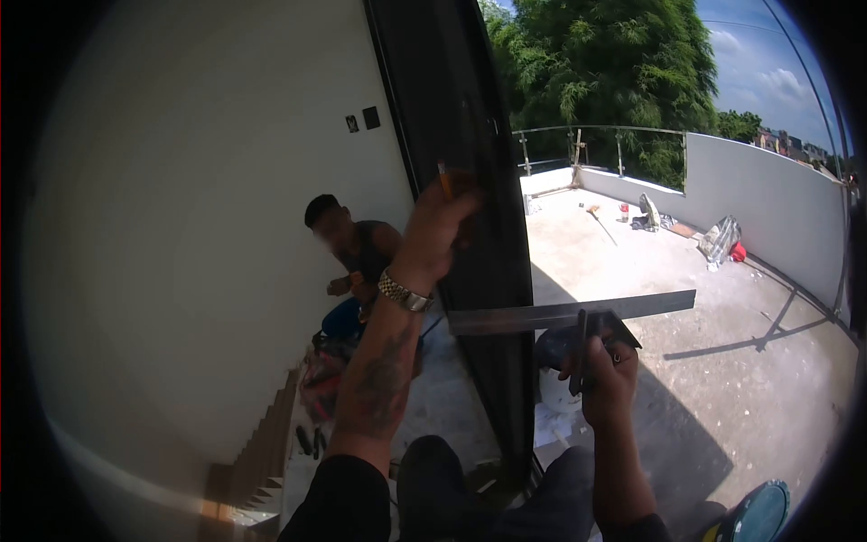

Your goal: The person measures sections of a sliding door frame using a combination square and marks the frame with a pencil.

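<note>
My left hand (440, 226), below a metal watch (405, 291) on the wrist, is raised in front of the dark door frame (492, 226). Its fingers are closed around an orange pencil (444, 179) that points up. Lower right, my right hand (603, 366) grips the dark handle of a square (582, 350). The square's long flat blade (650, 305) reaches across from the door frame towards the terrace. Whether the left fingertips touch the frame is hard to tell.
Another person (348, 248) crouches by the white wall (208, 181) at left, near a red bag (318, 384). A white bucket (558, 388) stands behind my right hand. A teal-lidded bucket (760, 513) is at bottom right. Outside are a railing (601, 129) and sacks (720, 242).
</note>
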`<state>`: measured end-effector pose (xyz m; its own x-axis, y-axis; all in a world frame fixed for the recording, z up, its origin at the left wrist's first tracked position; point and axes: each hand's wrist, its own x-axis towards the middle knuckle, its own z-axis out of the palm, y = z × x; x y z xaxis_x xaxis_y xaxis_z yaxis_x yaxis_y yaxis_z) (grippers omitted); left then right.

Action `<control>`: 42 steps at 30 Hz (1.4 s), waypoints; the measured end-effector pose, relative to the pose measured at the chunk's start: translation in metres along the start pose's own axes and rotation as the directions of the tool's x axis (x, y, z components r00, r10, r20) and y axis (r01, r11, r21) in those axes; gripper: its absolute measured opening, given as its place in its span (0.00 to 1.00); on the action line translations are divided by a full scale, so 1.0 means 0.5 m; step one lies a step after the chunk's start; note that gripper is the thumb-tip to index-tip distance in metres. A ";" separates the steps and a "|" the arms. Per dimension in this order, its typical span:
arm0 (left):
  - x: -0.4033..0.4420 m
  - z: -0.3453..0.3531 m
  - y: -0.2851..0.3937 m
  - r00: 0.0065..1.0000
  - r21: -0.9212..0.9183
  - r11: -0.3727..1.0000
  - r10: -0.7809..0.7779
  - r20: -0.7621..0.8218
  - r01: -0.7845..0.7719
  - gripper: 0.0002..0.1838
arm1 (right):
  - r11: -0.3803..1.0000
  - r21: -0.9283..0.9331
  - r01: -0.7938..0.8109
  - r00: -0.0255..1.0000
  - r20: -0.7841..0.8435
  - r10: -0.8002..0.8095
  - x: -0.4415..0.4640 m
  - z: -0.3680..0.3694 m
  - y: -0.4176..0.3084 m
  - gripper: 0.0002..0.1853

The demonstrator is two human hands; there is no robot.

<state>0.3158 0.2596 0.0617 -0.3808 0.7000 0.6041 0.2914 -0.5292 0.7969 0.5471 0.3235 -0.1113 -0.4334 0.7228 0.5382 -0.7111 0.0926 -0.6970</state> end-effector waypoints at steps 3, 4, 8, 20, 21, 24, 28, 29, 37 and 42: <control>0.000 0.001 -0.003 0.999 -0.004 0.999 0.033 0.000 -0.033 0.13 | 1.000 -0.020 -0.017 1.000 0.024 0.017 0.011 -0.006 -0.011 0.15; -0.001 0.000 -0.003 1.000 0.000 1.000 0.026 0.008 -0.026 0.13 | 0.999 -0.033 -0.033 0.999 0.024 0.034 0.015 -0.009 -0.013 0.14; -0.006 0.010 0.010 1.000 0.008 1.000 0.015 -0.016 -0.015 0.12 | 0.996 -0.012 -0.093 0.994 -0.054 0.092 0.039 0.009 -0.037 0.13; 0.026 -0.013 0.056 0.935 0.686 0.659 0.342 0.093 -0.309 0.13 | 0.996 0.042 -0.074 0.996 0.043 0.072 0.040 0.007 -0.044 0.15; 0.034 -0.014 0.057 0.938 0.685 0.662 0.334 0.093 -0.303 0.13 | 0.998 0.027 -0.057 0.998 0.038 0.056 0.039 0.012 -0.046 0.15; 0.050 -0.017 0.055 0.892 0.687 0.624 0.444 0.079 -0.372 0.15 | 0.997 0.010 -0.071 0.997 0.036 0.071 0.036 0.017 -0.049 0.15; 0.067 -0.015 0.074 0.810 0.668 0.567 0.579 0.093 -0.482 0.16 | 0.993 -0.022 -0.119 0.991 0.062 0.121 0.035 0.014 -0.053 0.15; 0.068 -0.016 0.081 0.831 0.669 0.587 0.551 0.083 -0.456 0.16 | 0.992 -0.023 -0.123 0.990 0.062 0.124 0.035 0.015 -0.051 0.15; 0.078 -0.028 0.078 0.768 0.717 0.463 0.620 0.157 -0.521 0.16 | 0.994 0.032 -0.108 0.990 0.095 0.105 0.035 0.013 -0.046 0.15; 0.068 -0.009 0.078 0.759 0.709 0.474 0.637 0.134 -0.523 0.15 | 0.990 0.056 -0.127 0.989 0.082 0.122 0.030 0.018 -0.046 0.15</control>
<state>0.3101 0.2606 0.1131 0.0139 0.2580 0.9661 0.9590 -0.2769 0.0601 0.5522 0.3263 -0.0828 -0.5609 0.6704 0.4857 -0.6800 -0.0385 -0.7322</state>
